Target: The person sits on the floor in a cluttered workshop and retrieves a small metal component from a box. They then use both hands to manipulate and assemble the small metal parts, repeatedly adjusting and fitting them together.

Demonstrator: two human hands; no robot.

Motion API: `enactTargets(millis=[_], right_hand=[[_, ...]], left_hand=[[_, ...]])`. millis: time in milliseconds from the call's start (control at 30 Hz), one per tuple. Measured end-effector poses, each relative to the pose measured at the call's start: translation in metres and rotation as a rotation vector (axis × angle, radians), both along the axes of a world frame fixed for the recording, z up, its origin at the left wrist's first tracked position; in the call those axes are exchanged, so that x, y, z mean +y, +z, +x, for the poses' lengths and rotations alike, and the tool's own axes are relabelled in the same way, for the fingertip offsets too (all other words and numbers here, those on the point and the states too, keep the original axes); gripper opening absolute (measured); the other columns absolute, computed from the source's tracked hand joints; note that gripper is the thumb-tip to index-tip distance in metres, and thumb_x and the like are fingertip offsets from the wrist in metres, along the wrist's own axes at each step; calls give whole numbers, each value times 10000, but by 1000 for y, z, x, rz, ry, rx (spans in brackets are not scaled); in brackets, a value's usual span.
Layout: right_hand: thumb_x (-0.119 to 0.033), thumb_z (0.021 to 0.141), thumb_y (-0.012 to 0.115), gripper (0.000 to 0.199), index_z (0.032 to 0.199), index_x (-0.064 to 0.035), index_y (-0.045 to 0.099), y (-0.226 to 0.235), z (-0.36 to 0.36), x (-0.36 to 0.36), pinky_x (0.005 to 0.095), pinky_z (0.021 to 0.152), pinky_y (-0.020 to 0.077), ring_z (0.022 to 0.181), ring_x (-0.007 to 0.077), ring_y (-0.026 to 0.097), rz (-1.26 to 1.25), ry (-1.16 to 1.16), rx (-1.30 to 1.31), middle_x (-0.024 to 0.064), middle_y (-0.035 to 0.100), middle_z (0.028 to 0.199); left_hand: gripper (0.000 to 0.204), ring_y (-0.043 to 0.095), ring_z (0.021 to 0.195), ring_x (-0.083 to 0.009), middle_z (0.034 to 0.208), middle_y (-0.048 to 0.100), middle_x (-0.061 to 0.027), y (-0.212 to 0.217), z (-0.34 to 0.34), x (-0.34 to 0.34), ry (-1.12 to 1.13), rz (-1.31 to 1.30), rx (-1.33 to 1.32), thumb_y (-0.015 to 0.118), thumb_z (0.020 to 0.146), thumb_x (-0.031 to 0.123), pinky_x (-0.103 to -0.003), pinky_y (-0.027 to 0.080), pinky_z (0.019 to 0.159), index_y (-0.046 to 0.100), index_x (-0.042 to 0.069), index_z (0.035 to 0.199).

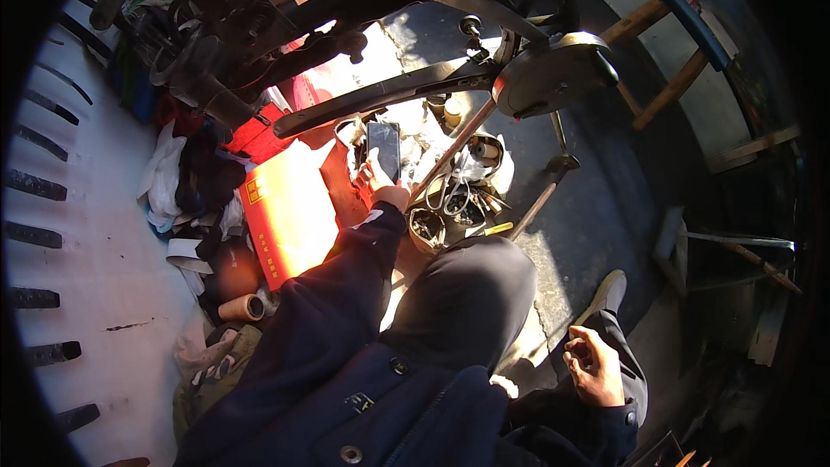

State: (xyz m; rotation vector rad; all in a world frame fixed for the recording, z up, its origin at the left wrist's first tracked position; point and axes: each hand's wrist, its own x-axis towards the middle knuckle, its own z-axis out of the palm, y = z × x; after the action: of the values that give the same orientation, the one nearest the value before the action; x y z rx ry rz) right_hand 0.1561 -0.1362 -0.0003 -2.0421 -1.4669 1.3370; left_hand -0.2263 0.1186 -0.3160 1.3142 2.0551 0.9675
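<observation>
My left hand [382, 183] reaches forward and is closed on a dark smartphone [384, 149], lit by strong sun. The phone is over a cluster of bags and small containers. My right hand [596, 369] rests palm-up by my right leg, its fingers loosely curled and apart, with nothing visible in them. Beside my left forearm lies a red box [290, 212] with gold print. Just right of the left hand sit open bags of small parts [427, 227] and a yellow-handled tool [496, 229].
A dark metal machine with a curved arm [389, 93] and a round wheel [553, 78] hangs over the far side. Clothes and a thread cone [241, 308] are heaped at left. A wooden stool with a blue edge [689, 22] stands far right.
</observation>
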Motion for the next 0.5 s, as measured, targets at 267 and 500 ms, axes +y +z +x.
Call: enactTargets(millis=[267,500], right_hand=[[46,851,660,411,1250,-38,608,-4,-8,5,256,710,501,793,122,609,-14,17,10,45,650,921],[12,867,569,391,1257,22,568,-8,-9,4,209,709,449,790,77,545,38,72,38,24,597,922]], left_hand=[[705,568,1177,-363,1311,565,-233,25,3,-40,61,336,-92,703,810,60,-428,439,1028,412,30,1451],[413,654,735,-218,946,656,-92,3,-81,-223,170,-608,-811,612,988,247,-359,544,627,507,110,1363]])
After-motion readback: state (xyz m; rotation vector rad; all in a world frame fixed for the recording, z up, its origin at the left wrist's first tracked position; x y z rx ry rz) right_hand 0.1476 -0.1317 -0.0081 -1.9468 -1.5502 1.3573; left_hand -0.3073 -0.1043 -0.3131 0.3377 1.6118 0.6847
